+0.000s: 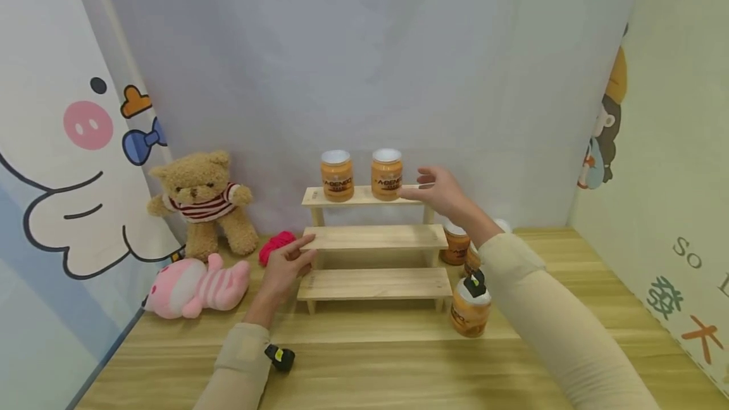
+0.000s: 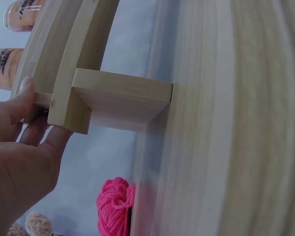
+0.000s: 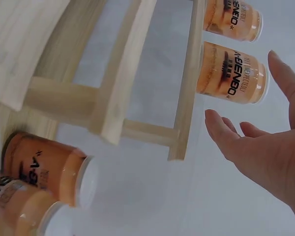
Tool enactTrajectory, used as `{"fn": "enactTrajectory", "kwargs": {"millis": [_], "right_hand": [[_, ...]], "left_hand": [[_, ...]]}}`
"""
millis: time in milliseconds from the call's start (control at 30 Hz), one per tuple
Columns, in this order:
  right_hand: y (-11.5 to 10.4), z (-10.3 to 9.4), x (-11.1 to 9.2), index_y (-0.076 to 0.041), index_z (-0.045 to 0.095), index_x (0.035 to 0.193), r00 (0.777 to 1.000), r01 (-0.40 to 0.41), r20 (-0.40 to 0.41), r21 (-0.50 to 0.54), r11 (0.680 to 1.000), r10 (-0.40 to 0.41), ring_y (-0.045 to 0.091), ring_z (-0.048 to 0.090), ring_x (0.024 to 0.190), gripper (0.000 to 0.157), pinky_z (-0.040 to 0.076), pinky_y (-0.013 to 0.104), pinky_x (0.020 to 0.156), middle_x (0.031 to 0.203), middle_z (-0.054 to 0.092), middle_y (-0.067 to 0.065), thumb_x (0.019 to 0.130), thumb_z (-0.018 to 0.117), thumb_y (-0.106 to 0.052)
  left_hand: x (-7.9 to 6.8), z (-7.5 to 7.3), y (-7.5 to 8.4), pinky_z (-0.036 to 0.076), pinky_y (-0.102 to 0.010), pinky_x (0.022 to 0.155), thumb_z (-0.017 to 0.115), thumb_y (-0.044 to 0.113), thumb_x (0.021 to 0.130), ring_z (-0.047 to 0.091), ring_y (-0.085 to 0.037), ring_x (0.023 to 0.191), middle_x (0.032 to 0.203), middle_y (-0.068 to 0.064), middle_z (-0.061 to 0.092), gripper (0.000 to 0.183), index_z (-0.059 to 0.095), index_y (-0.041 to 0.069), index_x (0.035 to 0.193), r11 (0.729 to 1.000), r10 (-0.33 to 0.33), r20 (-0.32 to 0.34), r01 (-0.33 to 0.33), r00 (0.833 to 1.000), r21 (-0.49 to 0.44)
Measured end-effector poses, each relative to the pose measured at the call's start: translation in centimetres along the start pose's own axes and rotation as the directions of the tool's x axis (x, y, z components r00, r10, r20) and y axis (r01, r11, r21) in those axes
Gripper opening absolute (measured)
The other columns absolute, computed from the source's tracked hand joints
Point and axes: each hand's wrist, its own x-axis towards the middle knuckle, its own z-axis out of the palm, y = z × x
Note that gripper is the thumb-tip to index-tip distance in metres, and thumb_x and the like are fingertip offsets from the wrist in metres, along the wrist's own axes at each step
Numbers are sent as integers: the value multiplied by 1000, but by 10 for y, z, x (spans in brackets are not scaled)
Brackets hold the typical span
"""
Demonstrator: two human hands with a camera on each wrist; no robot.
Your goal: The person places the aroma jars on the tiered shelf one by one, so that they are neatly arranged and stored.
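Note:
A three-step wooden shelf (image 1: 373, 283) stands on the table. On its top step are two orange jars with white lids, the left jar (image 1: 337, 179) and the right jar (image 1: 387, 176). My left hand (image 1: 285, 267) grips the left end of the middle step, its thumb on top and fingers beneath, as the left wrist view shows. Beside the right jar, my right hand (image 1: 444, 193) has thumb and fingers spread, holding nothing. A gap shows between this hand (image 3: 265, 147) and the jar (image 3: 232, 73) in the right wrist view.
More orange jars stand right of the shelf, one jar (image 1: 470, 318) in front and another jar (image 1: 454, 247) behind, partly behind my right arm. To the left are a teddy bear (image 1: 199, 201), a pink plush toy (image 1: 199, 288) and a pink yarn ball (image 1: 276, 245). A pale backdrop (image 1: 370, 68) hangs behind.

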Motion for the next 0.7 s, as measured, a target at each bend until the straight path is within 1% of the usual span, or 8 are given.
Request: {"fn": "enactTrajectory", "kwargs": {"millis": [67,133,200,300,400,500,600,700], "right_hand": [[8,-4,-6,-4,28,157,1000,16,18,-11,1000,-16,36,36,140,87,34,52,110,153,37,21,91,76,-35],[15,-8,-13,-3,29,156,999,27,28,-20,999,-26,36,37,139,88,34,53,110,153,37,20,90,76,-37],[20,-11,-20,-4,30,156,999,42,34,-27,999,-41,37,38,139,89,35,53,110,153,38,20,89,77,-40],[27,-17,-31,-5,32,155,998,55,31,-15,998,-55,36,40,138,90,36,53,109,152,39,18,88,77,-45],[35,-22,-43,-4,33,155,997,74,35,3,997,-74,35,40,138,89,36,54,109,152,40,19,88,77,-43],[43,-26,-55,0,33,154,994,99,39,11,995,-99,37,40,138,85,36,54,108,150,41,21,91,76,-38],[52,-26,-69,3,33,153,992,119,52,-5,993,-119,38,40,138,83,37,55,108,149,42,23,92,75,-35],[64,-27,-83,3,36,151,991,117,64,-24,993,-115,38,42,137,81,37,55,107,147,46,22,91,76,-35]], "left_hand": [[0,0,-1,40,-22,60,66,-1,96,45,-11,65,70,1,46,43,57,-7,137,1000,8,1,-8,1000,-7],[0,0,-1,39,-23,59,66,-1,95,43,-12,63,69,1,41,42,57,-7,137,1000,17,0,-17,1000,-6],[0,0,-1,40,-23,59,66,-2,95,44,-12,63,68,1,41,42,58,-7,136,1000,20,-7,-20,1000,-4],[1,0,-2,43,-23,61,66,-2,95,49,-12,65,69,1,47,42,59,-6,136,1000,17,-9,-17,1000,2],[1,1,-3,46,-24,63,67,-1,95,53,-11,68,71,1,52,42,58,-5,136,1000,16,-6,-16,1000,4],[1,1,-3,46,-23,62,67,-1,95,50,-11,67,70,1,48,43,58,-6,136,1000,20,0,-20,1000,0],[1,0,-3,44,-23,61,67,-1,95,47,-11,65,70,1,44,43,58,-7,136,1000,21,-2,-21,1000,1],[1,0,-3,42,-23,61,67,0,95,45,-11,64,70,0,43,43,57,-7,137,1000,21,1,-21,1000,11]]}}
